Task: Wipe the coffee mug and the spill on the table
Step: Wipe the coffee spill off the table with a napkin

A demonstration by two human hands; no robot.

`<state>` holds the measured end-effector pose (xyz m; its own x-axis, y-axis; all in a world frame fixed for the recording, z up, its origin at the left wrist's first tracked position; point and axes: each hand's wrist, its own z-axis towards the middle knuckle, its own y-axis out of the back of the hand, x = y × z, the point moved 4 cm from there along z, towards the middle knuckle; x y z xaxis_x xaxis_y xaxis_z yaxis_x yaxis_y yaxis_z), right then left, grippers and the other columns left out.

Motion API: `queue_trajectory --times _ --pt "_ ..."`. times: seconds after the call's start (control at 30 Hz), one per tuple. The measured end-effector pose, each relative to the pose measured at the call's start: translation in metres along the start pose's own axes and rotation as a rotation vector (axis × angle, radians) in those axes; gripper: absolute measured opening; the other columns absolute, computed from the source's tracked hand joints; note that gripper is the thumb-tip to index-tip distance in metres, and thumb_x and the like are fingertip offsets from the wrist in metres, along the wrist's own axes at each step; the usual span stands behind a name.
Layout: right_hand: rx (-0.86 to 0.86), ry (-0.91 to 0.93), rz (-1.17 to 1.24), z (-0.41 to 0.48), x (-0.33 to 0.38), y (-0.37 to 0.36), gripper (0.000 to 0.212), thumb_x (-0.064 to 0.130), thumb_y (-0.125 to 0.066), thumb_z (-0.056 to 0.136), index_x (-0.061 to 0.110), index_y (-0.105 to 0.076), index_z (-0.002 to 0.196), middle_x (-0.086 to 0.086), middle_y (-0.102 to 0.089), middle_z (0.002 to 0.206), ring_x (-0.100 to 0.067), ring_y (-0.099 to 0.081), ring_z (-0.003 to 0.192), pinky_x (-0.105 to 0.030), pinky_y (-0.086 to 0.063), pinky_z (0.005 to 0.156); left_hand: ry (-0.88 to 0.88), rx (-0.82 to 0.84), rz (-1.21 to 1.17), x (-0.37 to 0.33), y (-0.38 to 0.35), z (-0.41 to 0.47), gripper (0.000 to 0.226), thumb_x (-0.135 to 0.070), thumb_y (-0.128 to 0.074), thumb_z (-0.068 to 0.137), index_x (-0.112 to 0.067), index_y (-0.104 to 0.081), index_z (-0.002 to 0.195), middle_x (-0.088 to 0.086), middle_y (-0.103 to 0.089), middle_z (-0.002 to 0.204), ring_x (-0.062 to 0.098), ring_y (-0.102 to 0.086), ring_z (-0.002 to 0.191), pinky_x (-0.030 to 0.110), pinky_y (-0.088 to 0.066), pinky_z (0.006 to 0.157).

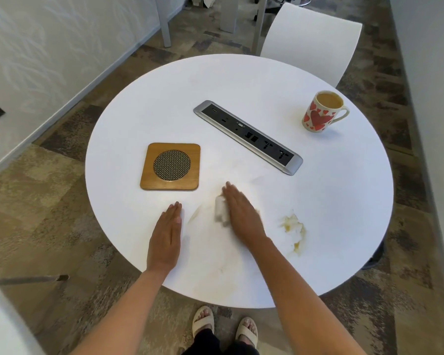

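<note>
A cream mug with red hearts (321, 112), full of milky coffee, stands upright at the table's far right. My right hand (241, 213) lies flat with straight fingers, pressing a white tissue (220, 210) onto the round white table (241, 80) near its front. Thin brown smears (195, 213) streak the tabletop between my hands. A used, coffee-stained tissue wad (294, 228) sits to the right of my right hand. My left hand (168, 228) rests flat on the table, fingers straight, holding nothing.
A wooden coaster with a round mesh centre (170, 166) lies left of centre. A recessed silver power strip (248, 137) runs diagonally across the middle. A white chair (310, 39) stands behind the table. My sandalled feet (224, 326) are below the front edge.
</note>
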<state>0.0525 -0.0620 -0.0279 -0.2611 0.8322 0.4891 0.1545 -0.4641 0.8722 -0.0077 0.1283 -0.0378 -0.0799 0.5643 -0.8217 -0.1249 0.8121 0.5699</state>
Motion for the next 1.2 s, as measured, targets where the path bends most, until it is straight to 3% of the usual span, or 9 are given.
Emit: queue_trajectory --times 0.1,0.2,0.47,0.6,0.73,0.8,0.93,1.1,1.2 --pt "-0.048 -0.078 0.042 0.018 0.025 -0.012 0.049 0.005 -0.022 0.101 0.012 -0.015 0.149 -0.005 -0.007 0.159 -0.015 -0.009 0.147 -0.016 0.004 0.112 0.000 -0.013 -0.026 -0.002 0.001 0.000 0.047 -0.035 -0.025 0.099 -0.016 -0.040 0.139 -0.012 -0.035 0.143 0.002 -0.028 0.135 0.019 -0.015 0.113" --pt "-0.014 0.115 0.107 -0.001 0.074 -0.045 0.046 0.007 -0.026 0.101 0.007 -0.017 0.147 -0.012 -0.009 0.157 -0.022 -0.009 0.147 -0.019 0.007 0.115 0.025 -0.012 -0.104 -0.001 0.003 0.002 0.051 -0.037 -0.026 0.095 -0.016 -0.038 0.140 -0.007 -0.038 0.144 0.007 -0.031 0.135 0.029 -0.022 0.114" --pt "0.198 0.504 -0.009 -0.050 0.095 -0.061 0.041 0.009 -0.040 0.096 0.000 -0.043 0.136 -0.015 -0.042 0.145 -0.028 -0.037 0.137 -0.033 -0.020 0.116 0.069 -0.021 -0.231 0.005 0.007 0.004 0.054 -0.045 -0.026 0.092 -0.021 -0.038 0.140 -0.008 -0.039 0.144 0.005 -0.033 0.135 0.024 -0.023 0.112" --pt "-0.114 0.230 -0.032 -0.009 0.055 -0.029 0.046 -0.010 -0.046 0.086 -0.006 -0.046 0.132 -0.017 -0.041 0.143 -0.032 -0.046 0.130 -0.035 -0.035 0.109 0.048 -0.037 -0.167 0.006 0.005 0.003 0.052 -0.043 -0.026 0.093 -0.020 -0.041 0.138 -0.005 -0.041 0.145 0.009 -0.032 0.137 0.030 -0.023 0.115" --pt "-0.190 -0.087 -0.020 0.019 0.024 -0.018 0.057 -0.008 -0.024 0.095 0.009 -0.014 0.148 -0.008 -0.007 0.159 -0.021 -0.004 0.147 -0.023 0.005 0.115 0.044 -0.023 -0.085 0.008 0.002 0.002 0.053 -0.045 -0.024 0.093 -0.023 -0.039 0.139 -0.007 -0.038 0.147 0.009 -0.028 0.139 0.025 -0.018 0.114" --pt "-0.187 -0.136 -0.012 0.024 0.028 -0.024 0.058 -0.004 -0.024 0.096 0.015 -0.014 0.149 -0.005 -0.006 0.159 -0.018 -0.001 0.147 -0.024 0.005 0.114 0.040 -0.023 -0.073 0.008 0.002 0.002 0.053 -0.044 -0.024 0.093 -0.023 -0.039 0.140 -0.007 -0.037 0.147 0.009 -0.028 0.139 0.024 -0.018 0.113" --pt "-0.075 0.040 -0.012 0.016 0.054 -0.032 0.045 0.015 -0.030 0.101 0.007 -0.026 0.146 -0.012 -0.014 0.157 -0.022 -0.010 0.147 -0.029 -0.003 0.118 0.024 -0.021 -0.095 0.007 0.002 0.003 0.053 -0.043 -0.025 0.094 -0.022 -0.036 0.141 -0.007 -0.037 0.147 0.007 -0.030 0.137 0.026 -0.021 0.113" --pt "0.157 0.354 0.093 -0.038 0.090 -0.051 0.042 0.008 -0.035 0.099 0.005 -0.037 0.140 -0.014 -0.028 0.153 -0.025 -0.024 0.143 -0.024 -0.004 0.117 0.011 -0.007 -0.162 0.006 0.004 0.003 0.053 -0.042 -0.025 0.094 -0.019 -0.036 0.141 -0.005 -0.037 0.147 0.008 -0.030 0.138 0.029 -0.021 0.115" --pt "0.232 0.453 0.097 -0.072 0.098 -0.061 0.044 -0.004 -0.040 0.092 -0.001 -0.043 0.136 -0.019 -0.036 0.148 -0.031 -0.029 0.141 -0.034 -0.013 0.119 0.030 0.002 -0.170 0.006 0.005 0.003 0.053 -0.042 -0.025 0.094 -0.021 -0.037 0.140 -0.005 -0.038 0.147 0.008 -0.030 0.137 0.030 -0.021 0.115"
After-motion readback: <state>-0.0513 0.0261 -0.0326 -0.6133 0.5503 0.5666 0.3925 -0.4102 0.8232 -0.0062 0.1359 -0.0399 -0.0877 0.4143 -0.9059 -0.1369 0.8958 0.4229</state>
